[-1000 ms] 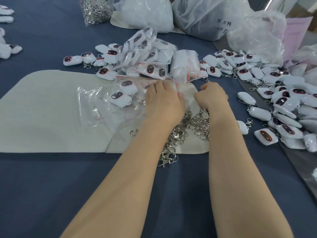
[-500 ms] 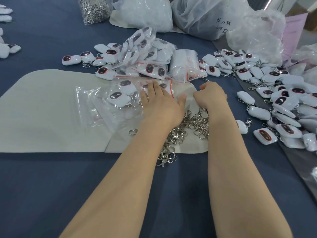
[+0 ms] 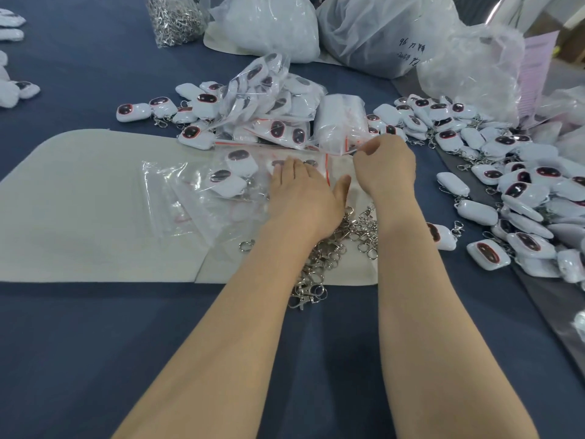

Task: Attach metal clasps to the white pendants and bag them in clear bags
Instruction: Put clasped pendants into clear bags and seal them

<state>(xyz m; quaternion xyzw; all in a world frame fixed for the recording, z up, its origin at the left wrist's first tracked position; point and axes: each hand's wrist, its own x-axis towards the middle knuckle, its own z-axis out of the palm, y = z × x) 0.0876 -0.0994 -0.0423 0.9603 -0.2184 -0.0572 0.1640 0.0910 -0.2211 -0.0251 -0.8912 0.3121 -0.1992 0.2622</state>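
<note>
**Left hand pressing the bag flat, right hand pinching at its mouth**

I am looking down at a blue table [image 3: 95, 343] that is filling the whole frame, with a cream mat [image 3: 79, 185] lying across the left and middle. Big plastic sacks [image 3: 269, 26] are standing along the top edge. A wide pile of loose white pendants [image 3: 522, 191] is spreading down the right side, and a heap of filled bags [image 3: 269, 99] is sitting just above the centre.

On the mat, left of centre, the clear bag [image 3: 234, 185] is lying flat with a few pendants showing inside it. The left hand [image 3: 304, 198] is resting on its right end, fingers straight and together, pressing down and gripping nothing. Just right of it, the right hand [image 3: 384, 169] is curling its fingers and pinching a clear plastic edge near the red seal strip; I think this is the same bag's mouth, though the overlapping plastic is making that hard to confirm.

The metal clasps [image 3: 332, 248] are lying in a loose heap below both wrists, spilling off the mat's lower edge.
</note>
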